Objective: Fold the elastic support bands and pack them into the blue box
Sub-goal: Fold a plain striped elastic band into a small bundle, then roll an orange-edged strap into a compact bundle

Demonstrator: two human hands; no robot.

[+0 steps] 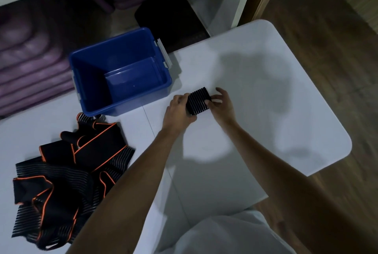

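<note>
Your left hand (178,110) covers the near left corner of the folded band (198,100), and your right hand's (222,105) thumb hides part of its right edge, so you cannot see how many layers it has. The pile of unfolded bands (67,174) overlaps itself; you cannot count them. The blue box's (90,98) near wall hides part of its floor. The purple rolls (30,73) are blurred and cut off at the left edge.

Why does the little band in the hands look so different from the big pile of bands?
The folded band is a small, neat block held between both hands; the pile of bands sprawls loose on the table. The pile shows orange edging; the folded band shows none. Both are black with pale stripes.
</note>
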